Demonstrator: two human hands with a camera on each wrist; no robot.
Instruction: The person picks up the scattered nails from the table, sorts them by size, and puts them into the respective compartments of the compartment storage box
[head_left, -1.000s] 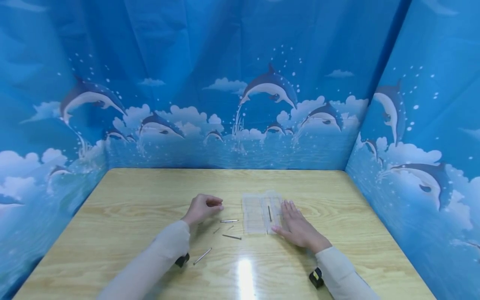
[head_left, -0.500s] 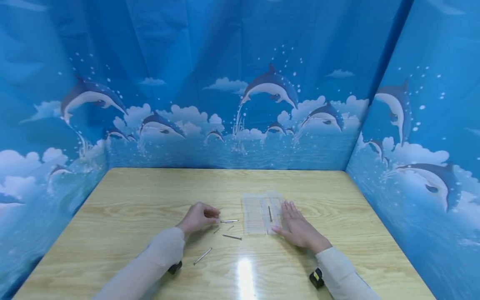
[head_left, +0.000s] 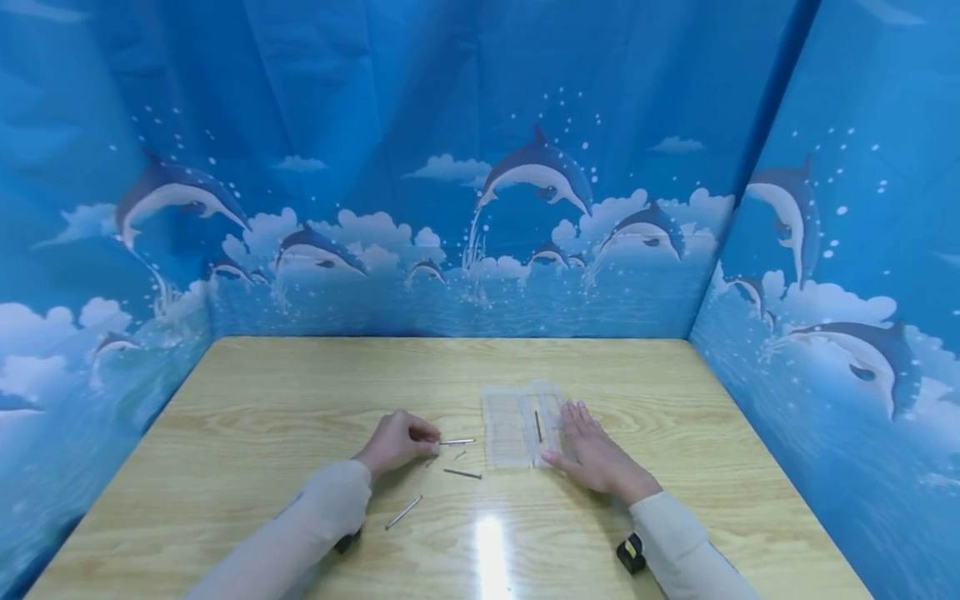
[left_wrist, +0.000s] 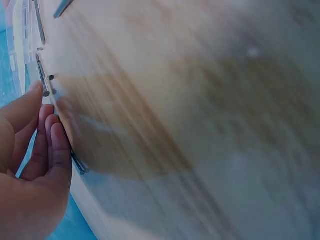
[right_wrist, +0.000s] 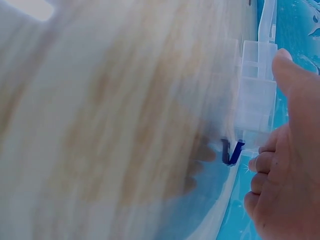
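The left hand seemingly pinches a nail lying crosswise, tip toward the box; right hand flat.

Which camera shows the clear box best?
The head view: the whole clear box lies flat on the table beside the right hand. The right wrist view shows blurred compartments; the left wrist view only an edge sliver.

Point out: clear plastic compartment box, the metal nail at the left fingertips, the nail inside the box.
Clear plastic compartment box (head_left: 506, 429): head view, bare left half.
Thin metal nail at the left hand's fingertips (head_left: 459, 442): head view, mid-shaft.
Dark nail inside the box (head_left: 537, 425): head view, mid-shaft.
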